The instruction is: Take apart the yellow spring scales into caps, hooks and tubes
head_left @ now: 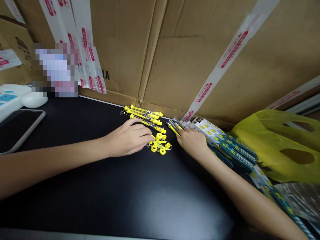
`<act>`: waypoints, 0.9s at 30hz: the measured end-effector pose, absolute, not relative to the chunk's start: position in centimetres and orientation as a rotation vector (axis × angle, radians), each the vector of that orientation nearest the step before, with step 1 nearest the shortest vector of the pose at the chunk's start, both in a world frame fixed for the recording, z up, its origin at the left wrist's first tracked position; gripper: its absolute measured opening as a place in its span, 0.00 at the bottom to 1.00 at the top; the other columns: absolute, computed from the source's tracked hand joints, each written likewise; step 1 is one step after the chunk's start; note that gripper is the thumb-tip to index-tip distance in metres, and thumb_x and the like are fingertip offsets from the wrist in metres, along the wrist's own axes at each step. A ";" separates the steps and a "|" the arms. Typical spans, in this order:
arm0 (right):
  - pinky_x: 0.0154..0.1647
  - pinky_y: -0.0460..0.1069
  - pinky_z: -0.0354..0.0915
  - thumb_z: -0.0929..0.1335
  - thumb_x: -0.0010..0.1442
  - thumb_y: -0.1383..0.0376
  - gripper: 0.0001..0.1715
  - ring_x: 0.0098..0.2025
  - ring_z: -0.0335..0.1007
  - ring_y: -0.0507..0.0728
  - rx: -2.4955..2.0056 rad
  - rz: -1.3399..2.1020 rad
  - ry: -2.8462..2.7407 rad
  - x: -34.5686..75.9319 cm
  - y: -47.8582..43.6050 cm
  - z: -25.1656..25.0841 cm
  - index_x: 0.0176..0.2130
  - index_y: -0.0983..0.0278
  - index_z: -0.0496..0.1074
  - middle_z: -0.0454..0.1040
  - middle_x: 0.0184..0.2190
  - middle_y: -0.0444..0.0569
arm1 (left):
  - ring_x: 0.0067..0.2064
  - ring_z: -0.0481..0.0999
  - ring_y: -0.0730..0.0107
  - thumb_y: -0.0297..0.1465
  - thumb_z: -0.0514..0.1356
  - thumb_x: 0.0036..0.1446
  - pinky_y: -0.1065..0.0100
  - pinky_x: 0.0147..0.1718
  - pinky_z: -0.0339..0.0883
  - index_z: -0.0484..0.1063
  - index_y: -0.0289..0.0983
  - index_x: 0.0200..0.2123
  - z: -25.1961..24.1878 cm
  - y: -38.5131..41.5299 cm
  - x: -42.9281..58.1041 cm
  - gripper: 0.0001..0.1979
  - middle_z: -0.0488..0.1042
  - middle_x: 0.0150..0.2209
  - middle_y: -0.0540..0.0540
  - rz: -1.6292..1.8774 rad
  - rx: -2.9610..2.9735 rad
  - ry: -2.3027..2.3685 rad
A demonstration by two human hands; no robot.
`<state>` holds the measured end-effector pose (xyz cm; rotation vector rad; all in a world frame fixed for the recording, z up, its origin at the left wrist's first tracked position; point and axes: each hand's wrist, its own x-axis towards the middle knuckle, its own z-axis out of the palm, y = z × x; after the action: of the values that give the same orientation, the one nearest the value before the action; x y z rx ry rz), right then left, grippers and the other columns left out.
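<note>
Fingers bent and close together, my left hand [131,137] reaches palm down to a small pile of loose yellow plastic parts [160,144] with rings and thin wire hooks. Its fingertips touch the pile's left side; what they pinch is hidden. Just beyond lie several yellow spring scales [146,115] with metal hooks, side by side. On the right, my right hand [192,141] has its fingers curled over clear plastic tubes [172,125], some with yellow strips inside. The hand hides the tubes' near ends.
Printed green-and-white boxes [228,146] are stacked at right beside a yellow plastic bag [280,143] and clear wrap [300,200]. A phone [21,128] and a white device [15,95] lie left. Taped cardboard boxes [200,50] stand behind the black table [120,196].
</note>
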<state>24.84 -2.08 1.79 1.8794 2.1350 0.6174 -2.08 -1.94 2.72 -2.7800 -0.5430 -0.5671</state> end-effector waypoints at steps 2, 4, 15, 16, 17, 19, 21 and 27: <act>0.31 0.51 0.64 0.58 0.63 0.64 0.18 0.40 0.72 0.65 1.895 0.601 2.101 24.8 -1.9 1.8 0.40 0.70 0.73 0.75 0.36 0.63 | 0.49 0.69 0.67 0.27 0.51 0.62 0.60 0.54 0.51 0.67 0.39 0.47 2.8 -0.4 -1.8 0.12 0.72 0.46 0.47 -0.488 -2.775 -0.513; 0.32 0.52 0.64 0.57 0.64 0.66 0.18 0.41 0.72 0.65 1.905 0.603 2.086 24.8 -1.9 1.8 0.39 0.71 0.72 0.75 0.36 0.64 | 0.52 0.67 0.64 0.29 0.51 0.62 0.61 0.53 0.53 0.65 0.37 0.51 2.5 1.2 -1.3 0.14 0.71 0.50 0.46 -0.457 -2.752 -0.511; 0.34 0.50 0.63 0.58 0.64 0.61 0.17 0.41 0.71 0.64 1.883 0.631 2.168 24.4 -2.3 1.4 0.39 0.70 0.70 0.75 0.37 0.62 | 0.48 0.69 0.63 0.34 0.56 0.61 0.64 0.46 0.60 0.67 0.37 0.48 0.0 6.2 1.9 0.13 0.71 0.48 0.45 -0.372 -2.689 -0.625; 0.33 0.49 0.63 0.58 0.64 0.62 0.17 0.41 0.71 0.63 1.877 0.637 2.176 24.4 -2.3 1.4 0.38 0.70 0.70 0.75 0.36 0.62 | 0.48 0.69 0.64 0.34 0.55 0.61 0.65 0.45 0.60 0.68 0.36 0.47 -0.2 6.3 2.0 0.12 0.71 0.47 0.44 -0.373 -2.683 -0.642; 0.33 0.49 0.63 0.58 0.64 0.62 0.17 0.40 0.71 0.63 1.870 0.644 2.184 24.3 -2.3 1.4 0.38 0.70 0.70 0.75 0.36 0.61 | 0.47 0.69 0.64 0.34 0.55 0.61 0.66 0.44 0.60 0.68 0.36 0.46 -0.2 6.4 2.1 0.12 0.71 0.46 0.44 -0.373 -2.678 -0.655; 0.31 0.49 0.62 0.58 0.64 0.62 0.16 0.39 0.71 0.64 1.858 0.656 2.195 24.3 -2.3 1.4 0.38 0.70 0.70 0.75 0.35 0.61 | 0.47 0.70 0.65 0.33 0.54 0.62 0.66 0.44 0.61 0.68 0.35 0.45 -0.3 6.4 2.2 0.11 0.72 0.45 0.44 -0.370 -2.673 -0.663; 0.31 0.49 0.62 0.58 0.64 0.62 0.16 0.39 0.72 0.64 1.849 0.662 2.202 24.3 -2.4 1.5 0.38 0.69 0.70 0.75 0.35 0.60 | 0.47 0.70 0.65 0.31 0.53 0.63 0.66 0.44 0.62 0.68 0.34 0.45 -0.2 6.4 2.0 0.10 0.71 0.45 0.43 -0.369 -2.665 -0.666; 0.31 0.49 0.60 0.59 0.64 0.62 0.15 0.39 0.71 0.63 1.815 0.694 2.238 24.5 -2.4 1.5 0.37 0.69 0.70 0.76 0.34 0.60 | 0.42 0.72 0.65 0.30 0.51 0.64 0.68 0.36 0.64 0.66 0.35 0.49 1.8 4.9 0.4 0.12 0.70 0.42 0.44 -0.429 -2.552 -0.813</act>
<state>24.46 -2.38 1.50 1.8152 2.2380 0.6943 0.42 4.88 1.80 -2.5516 -0.8126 -0.4294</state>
